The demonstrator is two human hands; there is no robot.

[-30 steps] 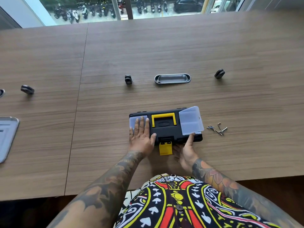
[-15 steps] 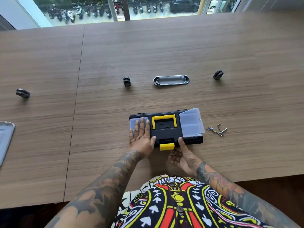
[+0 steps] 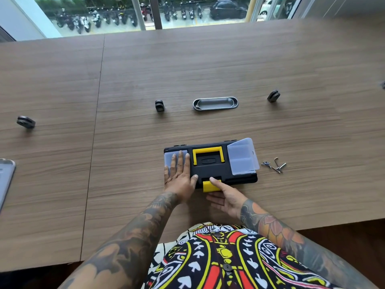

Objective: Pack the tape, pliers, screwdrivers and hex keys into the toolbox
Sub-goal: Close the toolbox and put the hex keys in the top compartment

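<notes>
A black toolbox (image 3: pixel 210 163) with a yellow handle lies closed on the wooden table near me. My left hand (image 3: pixel 179 174) presses flat on its left end, fingers straight over the small clear lid. My right hand (image 3: pixel 224 196) lies palm up in front of the box, its thumb pressing the yellow latch (image 3: pixel 209 185). The clear compartment lid (image 3: pixel 242 155) on the box's right side stands raised. Several small hex keys (image 3: pixel 276 164) lie loose on the table just right of the box. Tape, pliers and screwdrivers are not in sight.
An oval metal cable tray (image 3: pixel 215 103) is set into the table beyond the box. Small black fittings (image 3: pixel 159 105) (image 3: pixel 273 96) (image 3: pixel 26 122) stand at either side and far left. A grey tray edge (image 3: pixel 6 180) shows at the left. The table's near edge is at my body.
The yellow latch has swung up from hanging down to lie against the box front. My right hand moved from the box's right corner to the latch. My left hand stayed put.
</notes>
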